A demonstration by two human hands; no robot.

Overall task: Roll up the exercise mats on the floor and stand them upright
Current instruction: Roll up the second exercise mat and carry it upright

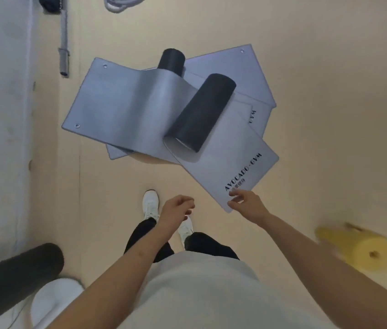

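Observation:
Several grey exercise mats lie overlapping on the beige floor ahead of me. The nearest grey mat (pixel 235 162) bears dark lettering and points a corner toward me. Another grey mat (pixel 121 108) drapes over a black foam roller (pixel 202 112). A second black roller (pixel 171 59) pokes out behind it. My right hand (pixel 247 204) hovers with fingers spread at the near corner of the lettered mat, touching or just above it. My left hand (pixel 178 210) hangs loosely curled above my white shoes, holding nothing.
A rolled yellow mat (pixel 358 248) sits blurred at the right. A dark rolled mat or roller (pixel 17 269) stands at the lower left beside a white object (pixel 55 302). A grey bar (pixel 64 39) lies at the top left near a pale wall.

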